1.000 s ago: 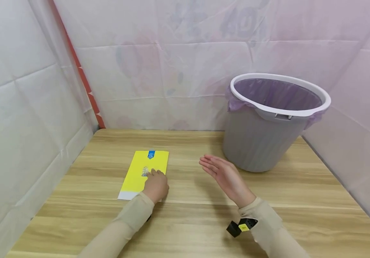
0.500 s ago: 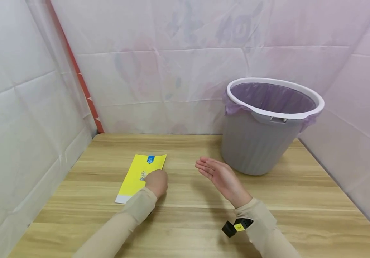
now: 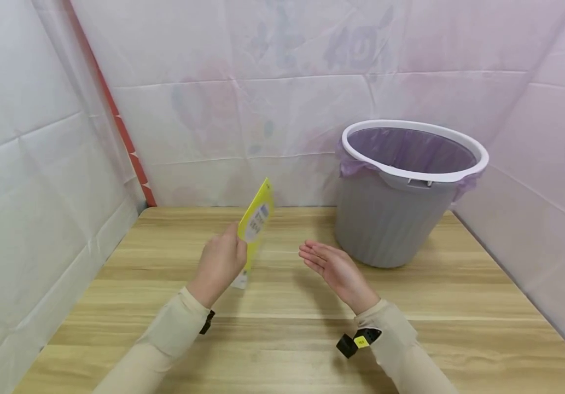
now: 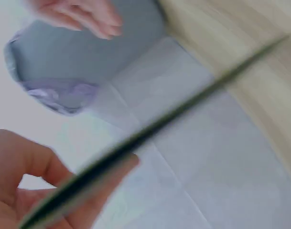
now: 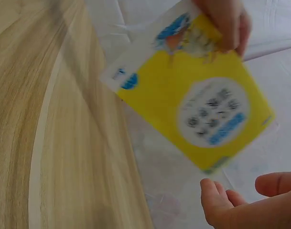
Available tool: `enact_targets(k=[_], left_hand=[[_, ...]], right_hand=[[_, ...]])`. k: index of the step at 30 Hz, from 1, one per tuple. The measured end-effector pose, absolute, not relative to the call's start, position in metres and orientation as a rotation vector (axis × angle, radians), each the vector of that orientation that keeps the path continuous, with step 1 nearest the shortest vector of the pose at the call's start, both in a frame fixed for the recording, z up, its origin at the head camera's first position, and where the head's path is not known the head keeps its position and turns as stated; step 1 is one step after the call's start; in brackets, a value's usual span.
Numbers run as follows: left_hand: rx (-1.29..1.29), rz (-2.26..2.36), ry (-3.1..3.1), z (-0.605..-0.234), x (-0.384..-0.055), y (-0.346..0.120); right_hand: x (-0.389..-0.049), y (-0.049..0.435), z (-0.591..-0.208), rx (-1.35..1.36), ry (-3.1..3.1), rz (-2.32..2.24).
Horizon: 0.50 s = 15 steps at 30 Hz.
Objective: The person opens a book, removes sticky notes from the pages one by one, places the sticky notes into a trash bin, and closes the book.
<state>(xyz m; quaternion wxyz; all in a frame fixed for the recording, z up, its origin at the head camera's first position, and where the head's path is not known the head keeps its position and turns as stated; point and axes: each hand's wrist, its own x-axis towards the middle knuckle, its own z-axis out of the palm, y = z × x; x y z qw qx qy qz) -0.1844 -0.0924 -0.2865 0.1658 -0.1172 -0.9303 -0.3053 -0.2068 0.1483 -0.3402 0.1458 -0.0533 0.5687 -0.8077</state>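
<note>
A thin yellow booklet (image 3: pixel 262 210) stands raised and tilted above the table, its printed cover facing right. My left hand (image 3: pixel 219 262) pinches it by one edge. In the left wrist view the booklet (image 4: pixel 155 130) appears edge-on and blurred, thumb and fingers on either side of it. The right wrist view shows the cover of the booklet (image 5: pixel 159 88), with a pale oval of dark print and a white strip along one end. My right hand (image 3: pixel 341 273) is held above the table with straight fingers, apart from the booklet and holding nothing.
A grey trash bin (image 3: pixel 385 219) with a white rim and a purple liner stands at the back right of the wooden table (image 3: pixel 272 339). White printed sheeting (image 3: pixel 188 126) hangs behind and along both sides.
The booklet lay flat on the table with my left hand at its right side; that hand has gripped, lifted and turned it upright. My right hand has stayed almost still.
</note>
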Motion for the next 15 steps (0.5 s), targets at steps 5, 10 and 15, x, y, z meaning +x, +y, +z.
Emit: enact_targets(k=[5, 10, 15], left_hand=[[-0.396, -1.322, -2.451, -0.286, -0.181, -0.081], [-0.289, -1.757, -2.321, -0.291, -0.183, -0.072], [-0.114, -2.094, -2.241, -0.301, -0.191, -0.070]], right_hand=[[-0.212, 0.149, -0.344, -0.177, 1.647, -2.314], [-0.213, 0.154, -0.337, -0.240, 1.672, -2.282], [-0.217, 0.171, -0.330, -0.228, 1.748, -2.261]])
